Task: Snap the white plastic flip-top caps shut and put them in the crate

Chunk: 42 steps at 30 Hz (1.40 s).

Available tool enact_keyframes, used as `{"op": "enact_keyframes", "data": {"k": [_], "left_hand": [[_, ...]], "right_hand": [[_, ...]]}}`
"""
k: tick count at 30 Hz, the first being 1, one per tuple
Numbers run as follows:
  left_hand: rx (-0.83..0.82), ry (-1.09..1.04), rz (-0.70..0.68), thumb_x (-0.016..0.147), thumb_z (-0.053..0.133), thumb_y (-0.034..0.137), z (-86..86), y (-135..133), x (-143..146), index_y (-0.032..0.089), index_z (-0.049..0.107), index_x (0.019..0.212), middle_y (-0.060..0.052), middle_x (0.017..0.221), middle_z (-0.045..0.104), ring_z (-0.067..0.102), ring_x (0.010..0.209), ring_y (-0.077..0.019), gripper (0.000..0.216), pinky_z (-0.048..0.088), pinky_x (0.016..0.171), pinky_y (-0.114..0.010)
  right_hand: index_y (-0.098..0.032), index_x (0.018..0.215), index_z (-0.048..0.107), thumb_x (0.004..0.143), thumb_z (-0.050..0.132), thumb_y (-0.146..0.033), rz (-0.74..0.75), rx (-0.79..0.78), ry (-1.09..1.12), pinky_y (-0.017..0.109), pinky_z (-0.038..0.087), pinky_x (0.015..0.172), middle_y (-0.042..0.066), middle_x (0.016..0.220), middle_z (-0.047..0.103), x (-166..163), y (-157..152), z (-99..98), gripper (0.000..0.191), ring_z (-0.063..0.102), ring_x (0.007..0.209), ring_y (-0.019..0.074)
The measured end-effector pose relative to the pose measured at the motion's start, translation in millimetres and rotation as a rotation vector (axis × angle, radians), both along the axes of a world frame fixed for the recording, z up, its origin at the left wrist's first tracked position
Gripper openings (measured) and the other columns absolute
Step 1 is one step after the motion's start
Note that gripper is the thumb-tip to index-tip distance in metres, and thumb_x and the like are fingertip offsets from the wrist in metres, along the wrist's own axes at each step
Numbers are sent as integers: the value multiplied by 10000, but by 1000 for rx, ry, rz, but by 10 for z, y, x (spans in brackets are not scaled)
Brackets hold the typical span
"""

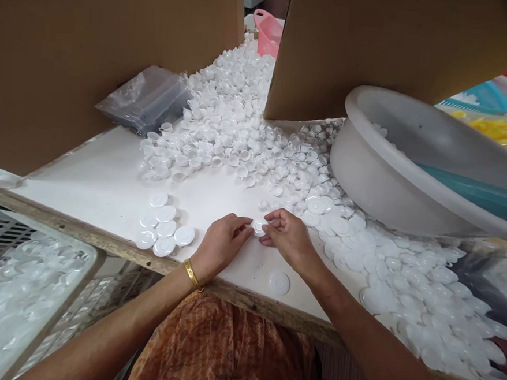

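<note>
A small white plastic saucer (pixel 259 228) is between my two hands, just above the white tabletop. My left hand (pixel 226 240), with a gold bracelet at the wrist, pinches its left edge. Thumb and fingers of my right hand (pixel 287 236) close on its right edge. Closer to me, a single saucer (pixel 279 283) lies flat by my right forearm. Several saucers (pixel 165 229) form a cluster left of my left hand. Beyond my hands spreads a heap of tiny white cups (pixel 240 131), and a pile of white saucers (pixel 387 263) stretches along the right.
Cardboard panels (pixel 116 47) stand at the back left and right (pixel 354 52). A packet of clear plastic bags (pixel 144 98) leans at the left one. A large grey basin (pixel 368 163) sits right; a pink basket (pixel 268 35) is behind. Below left stands a crate (pixel 94 268) of white pieces.
</note>
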<state>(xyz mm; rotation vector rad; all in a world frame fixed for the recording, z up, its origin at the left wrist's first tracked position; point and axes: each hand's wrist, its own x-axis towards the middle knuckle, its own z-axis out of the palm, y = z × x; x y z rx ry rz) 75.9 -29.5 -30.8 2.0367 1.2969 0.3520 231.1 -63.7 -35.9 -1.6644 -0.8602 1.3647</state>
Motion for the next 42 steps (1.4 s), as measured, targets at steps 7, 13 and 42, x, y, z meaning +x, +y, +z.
{"op": "enact_keyframes", "data": {"k": [7,13,42], "left_hand": [[-130,38,126,751,524,377,-11,125,162,182,527,572,32,561,535,456,551,-111,265,296,529,-243],[-213,5,101,735,521,341,28,126,135,179,488,575,40,522,514,439,498,-97,230,294,497,-226],[24,38,63,788,512,267,75,121,129,192,579,977,-26,833,540,520,706,-140,213,421,652,-270]], "right_hand": [[-168,826,551,754,561,-130,-5,9,-3,295,582,574,-25,640,598,-20,-50,-62,82,646,563,127],[-164,811,548,750,570,-148,-30,23,47,284,582,639,-26,675,591,-74,-99,-97,67,645,608,112],[-169,830,556,760,566,-220,25,74,53,269,564,613,-14,715,597,-140,-100,-137,87,625,575,103]]}}
